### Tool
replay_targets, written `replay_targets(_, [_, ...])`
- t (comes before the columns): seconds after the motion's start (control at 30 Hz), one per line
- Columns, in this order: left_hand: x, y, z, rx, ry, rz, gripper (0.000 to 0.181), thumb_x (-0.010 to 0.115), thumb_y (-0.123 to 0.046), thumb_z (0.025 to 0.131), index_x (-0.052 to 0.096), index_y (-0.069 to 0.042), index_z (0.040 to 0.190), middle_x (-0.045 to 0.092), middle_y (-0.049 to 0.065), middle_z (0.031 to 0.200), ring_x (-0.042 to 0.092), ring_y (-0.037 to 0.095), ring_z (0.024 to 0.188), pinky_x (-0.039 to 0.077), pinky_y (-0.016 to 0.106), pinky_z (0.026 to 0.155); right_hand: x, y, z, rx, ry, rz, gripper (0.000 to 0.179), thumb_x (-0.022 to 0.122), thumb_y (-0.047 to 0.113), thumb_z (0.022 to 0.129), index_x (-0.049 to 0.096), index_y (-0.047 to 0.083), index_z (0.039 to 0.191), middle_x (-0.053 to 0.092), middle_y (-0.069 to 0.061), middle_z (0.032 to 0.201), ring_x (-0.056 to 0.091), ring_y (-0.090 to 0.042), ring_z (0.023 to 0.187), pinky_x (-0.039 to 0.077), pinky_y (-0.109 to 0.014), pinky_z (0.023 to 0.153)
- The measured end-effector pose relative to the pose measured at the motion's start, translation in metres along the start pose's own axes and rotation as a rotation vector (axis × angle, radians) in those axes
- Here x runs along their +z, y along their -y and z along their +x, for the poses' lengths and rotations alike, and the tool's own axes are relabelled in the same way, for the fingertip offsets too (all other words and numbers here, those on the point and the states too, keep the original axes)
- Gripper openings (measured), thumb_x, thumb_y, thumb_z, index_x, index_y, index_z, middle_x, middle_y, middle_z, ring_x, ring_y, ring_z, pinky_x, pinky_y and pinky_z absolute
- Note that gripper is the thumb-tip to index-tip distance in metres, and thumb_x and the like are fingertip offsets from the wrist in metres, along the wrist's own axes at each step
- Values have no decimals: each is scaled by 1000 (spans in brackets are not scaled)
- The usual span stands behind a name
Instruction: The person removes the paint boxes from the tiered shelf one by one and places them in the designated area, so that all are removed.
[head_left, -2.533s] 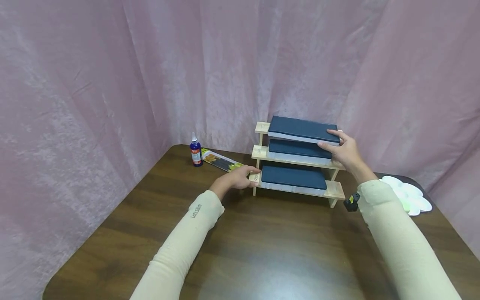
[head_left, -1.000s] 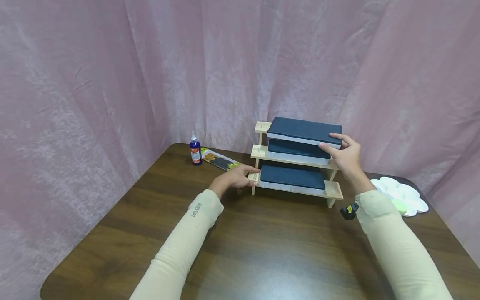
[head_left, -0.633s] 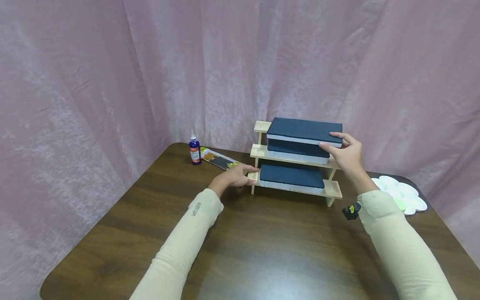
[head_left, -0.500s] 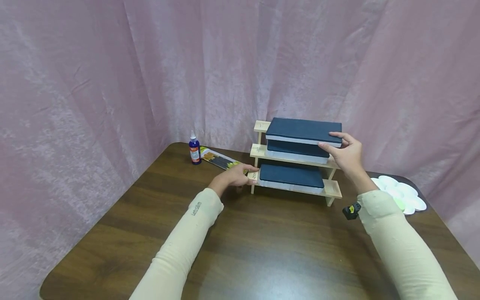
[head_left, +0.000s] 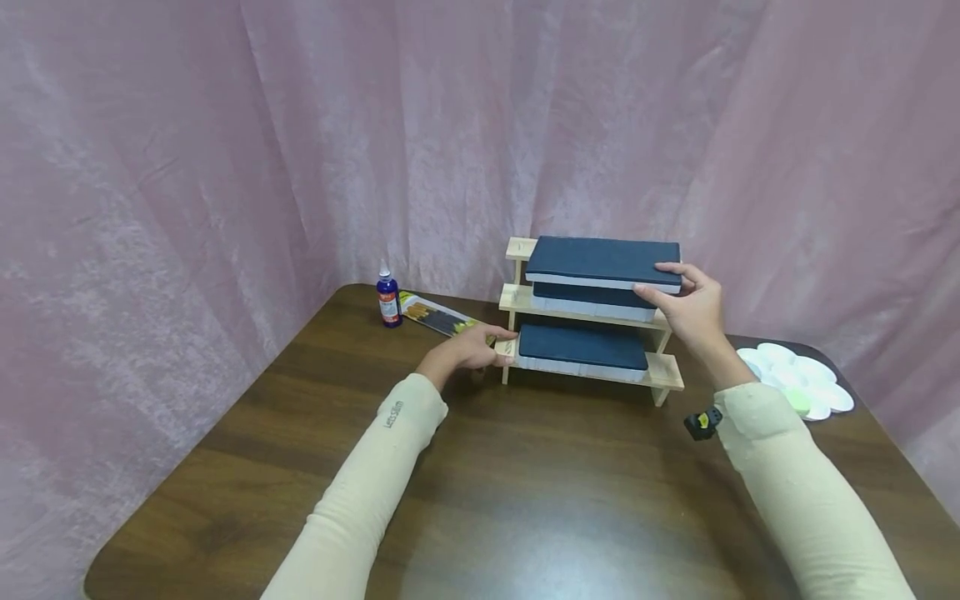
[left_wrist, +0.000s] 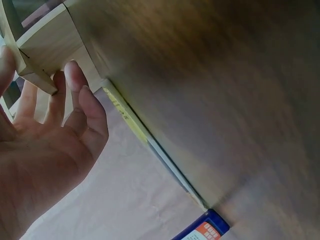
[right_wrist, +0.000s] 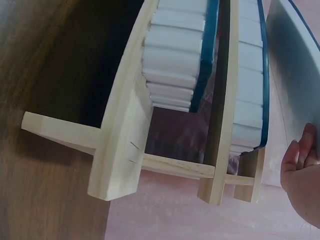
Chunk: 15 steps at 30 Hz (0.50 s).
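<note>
A three-tier pale wooden stand [head_left: 665, 372] bears dark blue-topped, white-sided blocks: the lower block [head_left: 581, 346] on the bottom tier, the middle block [head_left: 592, 310] above it. My right hand [head_left: 693, 308] pinches the right end of the top block [head_left: 603, 260], thumb at its front edge and fingers on top. From the right wrist view, this top block [right_wrist: 295, 70] has a smooth pale underside, unlike the ribbed white sides of the other two. At the bottom tier's left end, my left hand [head_left: 471, 348] grips the board between thumb and fingers.
On the table [head_left: 450, 500], left of the stand, a blue bottle [head_left: 388, 300] stands beside a flat pack of brushes [head_left: 438, 318]. A white flower-shaped palette [head_left: 802, 379] lies to the right, a pale green piece [head_left: 797, 402] on it. Pink curtain [head_left: 450, 150] hangs behind.
The top block has shifted slightly left and toward me with my right hand, covering more of the middle block in the head view. My left hand keeps its grip on the stand.
</note>
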<state>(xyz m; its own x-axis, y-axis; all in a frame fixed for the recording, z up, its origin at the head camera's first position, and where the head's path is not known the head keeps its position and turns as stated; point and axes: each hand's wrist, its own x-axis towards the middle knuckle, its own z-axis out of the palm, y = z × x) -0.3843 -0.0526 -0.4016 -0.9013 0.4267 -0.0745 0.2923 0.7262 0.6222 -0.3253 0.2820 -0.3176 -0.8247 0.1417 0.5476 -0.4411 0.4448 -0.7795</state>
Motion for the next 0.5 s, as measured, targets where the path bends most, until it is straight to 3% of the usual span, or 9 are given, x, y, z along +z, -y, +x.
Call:
replay_targets(0.1, [0,1,-1,-13,3,3,55,77,-30,87,60,-28,139,56,12,140,53,25,104,46,34,86,1,16,-9,-3,6,29,47,82,12,82,65,-5,123,67,12,94,61,-1,76,49,-13,65])
replay_targets(0.23, [0,2,-3,-14,7,12,54,76,-31,87,60,-29,139,55,12,142,52,24,110,45,38,95,1,19,-15,-11,1,46,47,81,10,82,64,-7,123,66,14,94,61,0,75,49,-12,64])
replay_targets(0.5, [-3,3,-3,-1,19,-20,52,76,-31,87,61,-30,137,59,10,135,56,23,99,46,37,89,-2,23,-24,-56,1,56,45,81,5,81,64,-8,121,64,14,81,54,-4,63,44,-13,55])
